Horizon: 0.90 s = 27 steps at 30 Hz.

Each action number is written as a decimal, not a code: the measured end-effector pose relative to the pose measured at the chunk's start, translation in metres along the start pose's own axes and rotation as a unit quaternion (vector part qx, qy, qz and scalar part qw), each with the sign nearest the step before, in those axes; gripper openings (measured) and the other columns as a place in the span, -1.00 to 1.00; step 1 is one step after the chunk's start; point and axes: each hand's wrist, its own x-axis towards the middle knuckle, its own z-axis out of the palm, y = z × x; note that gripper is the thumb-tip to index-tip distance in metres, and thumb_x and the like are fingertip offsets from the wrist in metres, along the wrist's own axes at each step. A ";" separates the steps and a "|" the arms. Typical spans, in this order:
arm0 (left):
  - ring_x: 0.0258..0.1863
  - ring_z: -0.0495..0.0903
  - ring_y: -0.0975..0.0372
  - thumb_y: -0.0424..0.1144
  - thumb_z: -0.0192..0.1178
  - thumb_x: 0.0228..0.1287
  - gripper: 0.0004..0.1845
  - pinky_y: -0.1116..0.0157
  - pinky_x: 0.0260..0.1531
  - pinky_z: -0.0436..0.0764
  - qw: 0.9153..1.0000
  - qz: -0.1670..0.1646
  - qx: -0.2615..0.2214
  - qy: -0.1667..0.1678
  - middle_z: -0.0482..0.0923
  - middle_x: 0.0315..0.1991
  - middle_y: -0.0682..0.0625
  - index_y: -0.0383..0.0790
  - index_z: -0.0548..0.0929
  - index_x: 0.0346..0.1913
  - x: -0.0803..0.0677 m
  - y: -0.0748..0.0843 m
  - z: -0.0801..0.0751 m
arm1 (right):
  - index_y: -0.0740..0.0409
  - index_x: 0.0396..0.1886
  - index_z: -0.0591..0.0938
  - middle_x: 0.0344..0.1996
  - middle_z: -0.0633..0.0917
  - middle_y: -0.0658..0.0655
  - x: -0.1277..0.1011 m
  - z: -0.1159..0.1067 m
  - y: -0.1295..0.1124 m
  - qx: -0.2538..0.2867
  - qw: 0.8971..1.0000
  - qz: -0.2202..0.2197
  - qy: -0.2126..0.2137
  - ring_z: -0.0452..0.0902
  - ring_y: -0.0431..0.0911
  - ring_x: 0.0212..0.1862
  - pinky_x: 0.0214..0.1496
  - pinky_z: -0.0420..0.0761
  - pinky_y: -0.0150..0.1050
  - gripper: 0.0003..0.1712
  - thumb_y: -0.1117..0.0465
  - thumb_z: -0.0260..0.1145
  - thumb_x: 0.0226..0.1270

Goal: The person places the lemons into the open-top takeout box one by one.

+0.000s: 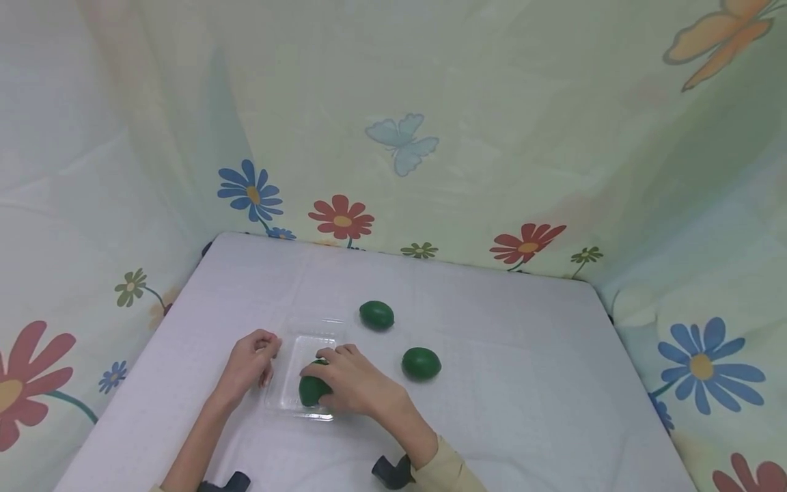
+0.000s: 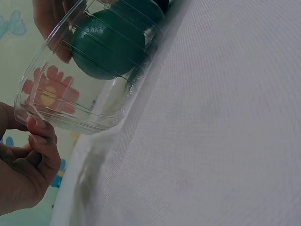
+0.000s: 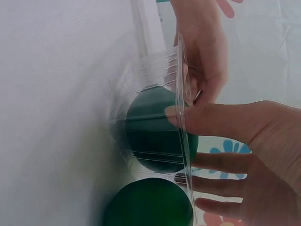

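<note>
A clear plastic container [image 1: 284,386] lies on the white-covered table. My left hand [image 1: 247,363] is at its left side; in the left wrist view, its thumb and fingertips pinch the container's rim [image 2: 21,101]. Inside the container is a green lime [image 1: 312,391], which my right hand [image 1: 359,384] holds from above. Seen from the right wrist, the thumb and spread fingers lie around that lime [image 3: 157,134] behind the clear wall. Two more green limes rest on the table, one beyond the container [image 1: 377,315] and one to its right [image 1: 421,363].
Black angled pieces show by the wrists, one near the left forearm [image 1: 236,482] and one by the right sleeve [image 1: 391,473]. A curtain [image 1: 467,171] printed with flowers and butterflies hangs around the table's back and sides.
</note>
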 end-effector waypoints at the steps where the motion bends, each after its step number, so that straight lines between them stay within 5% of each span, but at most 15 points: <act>1: -0.74 0.42 0.26 -0.21 0.08 0.57 -0.67 0.36 -0.72 0.46 1.000 0.002 -0.002 0.000 0.57 -0.18 -0.24 -0.45 0.49 0.13 0.000 -0.001 0.000 | -0.28 0.30 0.62 0.24 0.64 -0.01 0.000 0.000 0.000 0.001 1.000 -0.001 0.005 0.59 -0.10 0.20 0.38 0.49 -0.12 -0.41 0.01 0.54 0.28; 9: -0.74 0.42 0.26 -0.19 0.10 0.57 -0.66 0.35 -0.70 0.47 1.000 -0.008 -0.013 -0.002 0.57 -0.17 -0.24 -0.44 0.49 0.13 -0.001 -0.002 0.000 | -0.19 0.19 0.69 0.09 0.71 -0.04 -0.010 -0.003 0.007 0.038 0.997 0.000 0.072 0.62 -0.14 0.14 0.31 0.55 -0.18 -0.55 0.07 0.52 0.31; 19: -0.74 0.42 0.26 -0.16 0.09 0.58 -0.63 0.35 -0.71 0.46 1.000 -0.003 -0.011 -0.004 0.57 -0.21 -0.20 -0.44 0.48 0.16 0.000 -0.001 -0.002 | -0.03 0.24 0.65 0.22 0.66 0.07 -0.061 -0.019 0.033 0.093 0.980 0.060 0.164 0.60 0.00 0.26 0.28 0.62 -0.06 -0.47 0.12 0.54 0.29; 27: -0.73 0.42 0.28 -0.17 0.08 0.59 -0.64 0.37 -0.70 0.45 1.000 -0.001 -0.016 -0.006 0.56 -0.22 -0.20 -0.45 0.48 0.14 -0.001 -0.002 -0.001 | -0.03 0.46 0.44 0.43 0.48 0.12 -0.072 0.002 0.041 0.173 0.972 0.135 0.089 0.45 0.07 0.42 0.34 0.57 0.02 -0.18 -0.04 0.55 0.25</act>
